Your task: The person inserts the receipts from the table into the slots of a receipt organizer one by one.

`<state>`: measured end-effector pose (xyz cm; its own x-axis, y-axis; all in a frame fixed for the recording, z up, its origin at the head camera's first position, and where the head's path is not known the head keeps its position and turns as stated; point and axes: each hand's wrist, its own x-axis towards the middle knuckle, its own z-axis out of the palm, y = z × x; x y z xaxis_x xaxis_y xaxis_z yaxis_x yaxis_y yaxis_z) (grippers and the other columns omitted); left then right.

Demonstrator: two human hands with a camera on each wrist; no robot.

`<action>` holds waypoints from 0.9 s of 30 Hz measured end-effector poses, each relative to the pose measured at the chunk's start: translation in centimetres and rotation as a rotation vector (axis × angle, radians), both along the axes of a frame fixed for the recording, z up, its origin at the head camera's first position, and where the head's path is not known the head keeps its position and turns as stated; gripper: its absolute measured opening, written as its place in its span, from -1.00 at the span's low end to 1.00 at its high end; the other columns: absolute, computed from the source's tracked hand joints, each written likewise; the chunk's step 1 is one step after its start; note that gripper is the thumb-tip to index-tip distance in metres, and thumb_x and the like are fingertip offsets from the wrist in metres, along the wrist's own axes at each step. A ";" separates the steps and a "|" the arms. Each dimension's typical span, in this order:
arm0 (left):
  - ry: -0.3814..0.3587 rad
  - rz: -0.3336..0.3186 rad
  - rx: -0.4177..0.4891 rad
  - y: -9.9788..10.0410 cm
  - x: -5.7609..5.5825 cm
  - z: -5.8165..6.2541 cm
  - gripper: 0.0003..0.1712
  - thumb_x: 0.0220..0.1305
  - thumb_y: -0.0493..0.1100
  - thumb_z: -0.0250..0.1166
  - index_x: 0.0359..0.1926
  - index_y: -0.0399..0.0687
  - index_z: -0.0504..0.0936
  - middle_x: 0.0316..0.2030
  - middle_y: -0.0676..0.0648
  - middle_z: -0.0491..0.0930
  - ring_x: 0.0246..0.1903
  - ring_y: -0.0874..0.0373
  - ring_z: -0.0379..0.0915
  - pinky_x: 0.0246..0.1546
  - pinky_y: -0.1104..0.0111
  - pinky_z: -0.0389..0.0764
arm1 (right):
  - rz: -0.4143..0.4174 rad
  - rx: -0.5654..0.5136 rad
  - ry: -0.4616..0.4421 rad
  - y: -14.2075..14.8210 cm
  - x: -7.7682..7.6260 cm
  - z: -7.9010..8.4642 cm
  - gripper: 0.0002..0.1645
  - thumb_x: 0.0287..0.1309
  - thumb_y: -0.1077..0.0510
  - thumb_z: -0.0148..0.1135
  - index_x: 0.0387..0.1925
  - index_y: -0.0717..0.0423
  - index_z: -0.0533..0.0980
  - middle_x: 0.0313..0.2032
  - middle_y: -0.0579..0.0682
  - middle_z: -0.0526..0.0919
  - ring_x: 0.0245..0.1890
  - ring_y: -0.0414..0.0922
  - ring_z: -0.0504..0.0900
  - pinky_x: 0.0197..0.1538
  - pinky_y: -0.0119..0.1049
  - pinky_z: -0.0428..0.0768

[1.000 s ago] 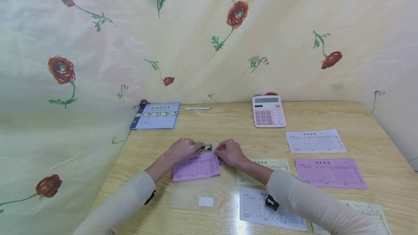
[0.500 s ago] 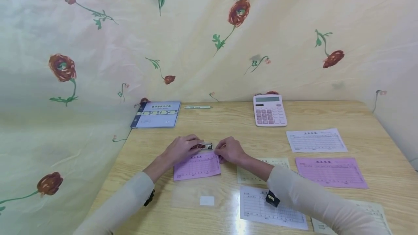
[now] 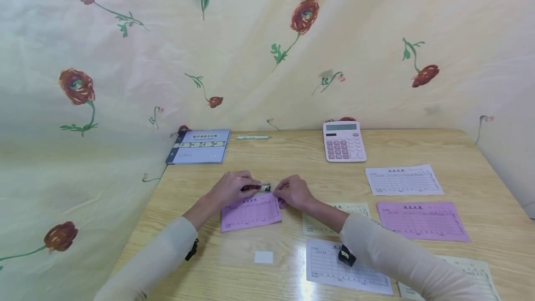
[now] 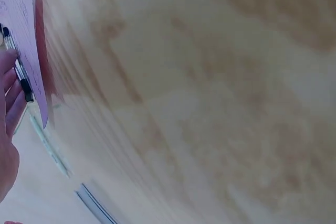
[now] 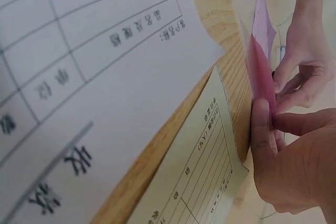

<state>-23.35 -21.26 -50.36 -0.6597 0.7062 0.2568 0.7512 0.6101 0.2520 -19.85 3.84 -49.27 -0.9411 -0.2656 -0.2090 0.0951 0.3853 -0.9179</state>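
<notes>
My left hand (image 3: 229, 189) holds a small silver-and-dark stapler (image 3: 264, 187) by its left part, at the top edge of a pink printed slip (image 3: 252, 212). In the left wrist view, the stapler (image 4: 18, 66) lies along the slip's face, between the fingers. At the slip's upper right corner, my right hand (image 3: 296, 193) pinches the paper between thumb and fingers. The right wrist view shows a darker red layer (image 5: 261, 72) against the pink slip, with my right thumb on it. Whether the stapler's mouth is around the paper is hidden.
Below the slip lies a clear sheet with a white label (image 3: 264, 257). White, pink and pale green slips (image 3: 422, 221) spread across the right side. A calculator (image 3: 344, 142), a pen (image 3: 252, 137) and a blue notebook (image 3: 199, 147) sit along the back edge.
My left fingers have shifted slightly back and left, so more of the stapler shows. The right hand and the pink slip stay nearly still.
</notes>
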 end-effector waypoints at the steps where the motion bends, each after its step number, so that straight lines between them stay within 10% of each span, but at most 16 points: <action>1: 0.005 -0.014 -0.002 0.0 -0.1 0.0 -0.74 0.37 -0.15 0.52 0.05 -0.02 0.84 -0.24 0.08 0.72 -0.45 0.35 0.52 -0.46 0.62 0.53 | 0.000 0.000 -0.001 0.0 0.0 0.0 -0.91 0.34 0.42 0.34 -0.20 0.43 0.71 -0.48 0.13 0.76 -0.57 -0.08 0.74 -0.42 -0.27 0.77; 11: 0.315 -0.178 -0.157 -0.3 -0.4 0.0 -0.71 0.37 -0.26 0.47 0.08 -0.13 0.80 -0.26 0.00 0.71 -0.39 0.26 0.63 -0.32 0.61 0.64 | 0.009 0.004 0.000 -0.2 0.1 0.0 -0.88 0.38 0.40 0.31 -0.16 0.44 0.70 -0.49 0.12 0.75 -0.58 -0.09 0.73 -0.43 -0.27 0.76; 27: 0.246 -0.107 -0.162 -0.1 0.5 -0.1 -0.71 0.51 -0.38 0.24 0.14 -0.17 0.75 -0.19 -0.03 0.66 -0.25 0.21 0.64 -0.16 0.49 0.71 | -0.030 0.029 0.022 -0.4 -0.3 -0.3 -0.87 0.47 0.35 0.24 -0.12 0.40 0.63 -0.57 0.09 0.70 -0.67 -0.13 0.67 -0.52 -0.29 0.72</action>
<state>-22.87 -21.33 -50.51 -0.5115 0.8130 0.2782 0.8397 0.5416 -0.0389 -20.16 3.48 -49.60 -0.9531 -0.2311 -0.1955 0.0871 0.4091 -0.9083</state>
